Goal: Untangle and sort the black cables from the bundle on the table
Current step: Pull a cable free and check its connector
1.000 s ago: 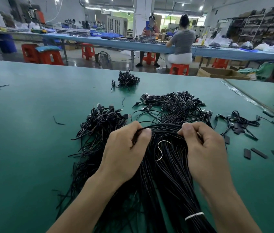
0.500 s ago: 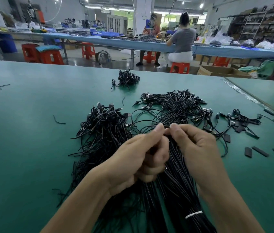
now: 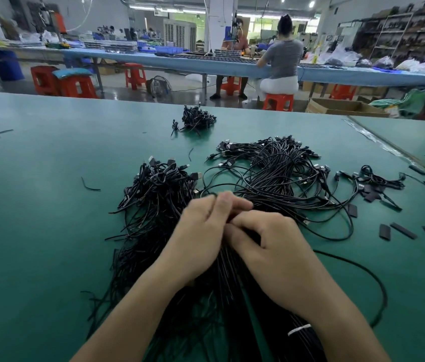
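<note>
Centre frame, the left hand (image 3: pixel 201 239) and right hand (image 3: pixel 280 259) pinch strands of the bundle (image 3: pixel 271 178), mid-untangling; next, likely drawing one strand free.

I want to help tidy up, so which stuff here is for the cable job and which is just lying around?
For the job:
- black cable bundle
- left hand and right hand, both gripping its strands
- second cable heap beside it
- small far clump, probably

Just lying about:
- flat black strips
- loose scrap
- red stools
- cardboard box
- floor fan
</note>
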